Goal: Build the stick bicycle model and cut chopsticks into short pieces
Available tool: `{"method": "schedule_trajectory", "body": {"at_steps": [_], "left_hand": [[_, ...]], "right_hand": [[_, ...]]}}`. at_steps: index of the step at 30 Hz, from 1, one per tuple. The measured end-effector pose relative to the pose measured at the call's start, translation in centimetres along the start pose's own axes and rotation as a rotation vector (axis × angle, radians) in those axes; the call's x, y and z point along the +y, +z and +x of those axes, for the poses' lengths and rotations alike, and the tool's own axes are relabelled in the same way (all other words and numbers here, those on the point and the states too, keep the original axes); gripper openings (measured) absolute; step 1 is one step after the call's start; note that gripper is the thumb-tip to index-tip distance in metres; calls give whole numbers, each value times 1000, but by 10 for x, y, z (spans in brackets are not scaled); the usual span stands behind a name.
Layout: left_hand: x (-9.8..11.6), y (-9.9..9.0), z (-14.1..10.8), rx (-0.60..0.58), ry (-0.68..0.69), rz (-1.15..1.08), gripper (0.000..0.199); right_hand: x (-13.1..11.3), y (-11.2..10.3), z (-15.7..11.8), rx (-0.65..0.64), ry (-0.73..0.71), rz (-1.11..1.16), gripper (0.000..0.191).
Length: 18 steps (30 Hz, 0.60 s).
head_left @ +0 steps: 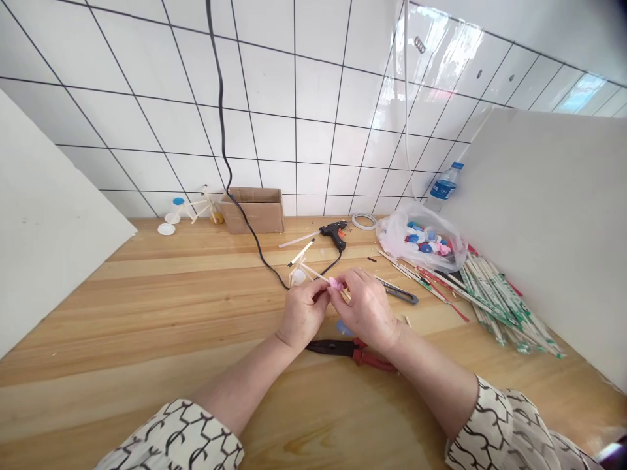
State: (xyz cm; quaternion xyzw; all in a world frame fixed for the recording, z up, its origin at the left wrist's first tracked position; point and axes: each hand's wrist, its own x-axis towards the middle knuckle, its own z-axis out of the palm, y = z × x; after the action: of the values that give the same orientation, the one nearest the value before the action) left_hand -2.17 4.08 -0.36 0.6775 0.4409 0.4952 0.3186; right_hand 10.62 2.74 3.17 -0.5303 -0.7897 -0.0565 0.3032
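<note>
My left hand is closed, thumb and fingers pinching a small frame of pale wooden sticks with a white round cap at its far end. My right hand is closed too, its fingertips on a small pink piece that looks like a bottle cap, set against a stick. Both hands meet just above the wooden table. Beneath my right wrist lie pliers with red handles, partly covered by the arm. A translucent blue cap lies beside them.
Behind my hands rest a black glue gun, a tape roll and a cardboard box. At right are a utility knife, a bag of bottle caps, wrapped chopsticks and a water bottle. A stick bicycle model stands far left.
</note>
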Motion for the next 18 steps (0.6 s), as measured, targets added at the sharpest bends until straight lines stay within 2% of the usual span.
{"method": "schedule_trajectory", "body": {"at_steps": [2, 6, 10, 12, 18], "left_hand": [[-1, 0, 1, -22, -16, -20, 21], [-7, -1, 2, -54, -64, -50, 21], [-13, -1, 3, -76, -108, -47, 20], [-13, -1, 3, -78, -119, -45, 19], [-11, -2, 4, -80, -135, -34, 17]], "right_hand": [[0, -3, 1, -26, 18, 38, 6], [7, -9, 2, -84, 47, 174, 12], [19, -6, 1, -141, 86, 299, 7], [22, -4, 1, -150, 79, 336, 2], [24, 0, 1, -132, 15, 355, 5]]}}
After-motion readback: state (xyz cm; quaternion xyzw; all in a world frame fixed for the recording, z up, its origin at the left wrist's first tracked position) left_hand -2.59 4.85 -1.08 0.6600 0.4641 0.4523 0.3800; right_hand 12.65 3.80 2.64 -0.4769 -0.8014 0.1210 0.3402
